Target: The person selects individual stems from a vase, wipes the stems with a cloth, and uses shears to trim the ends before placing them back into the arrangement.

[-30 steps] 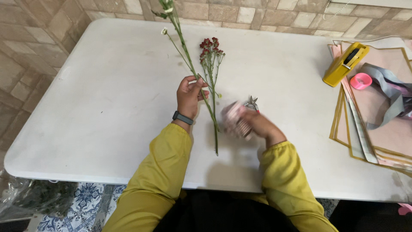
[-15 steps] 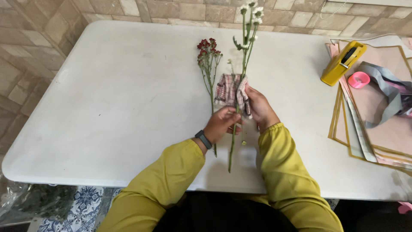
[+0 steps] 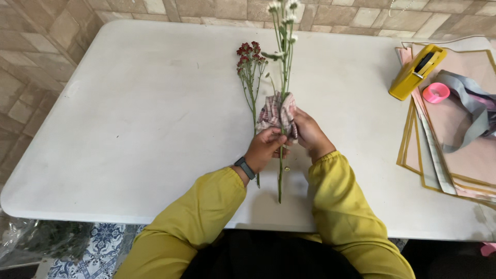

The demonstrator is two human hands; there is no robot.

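Tabletop (image 3: 129, 129): white, rounded corners, tiled wall along its far edge; near edge runs just under the forearms. The left half lies bare from the near edge to the far one, giving wide room on that side.

White stem (image 3: 282, 77): long green stalk with small white blooms at the top, which reach past the far edge of the tabletop; its cut end points toward the near edge, between the two arms.

Cloth (image 3: 276, 112): plaid, pinkish, bunched around the white stem about midway along it.

Left hand (image 3: 264, 149): fingers curled, pinching the white stem just below the cloth; a dark watch (image 3: 245, 168) on the wrist.

Right hand (image 3: 309, 133): closed on the cloth from the right side, pressing it against the stem (fingertips hidden behind the fabric).

Red stem (image 3: 250, 67): thinner stalk with dark red buds, lying flat on the tabletop just left of the white stem, apart from the cloth at its top; its lower end passes under the left hand.

Right edge group, well apart from the hands: paper sheets (image 3: 454, 134), pink and tan, stacked and overhanging the right edge; yellow dispenser (image 3: 417, 72) on their far corner; pink tape roll (image 3: 436, 93) beside it; grey ribbon (image 3: 473, 111) draped across the sheets. An open strip of tabletop separates this group from the right sleeve.
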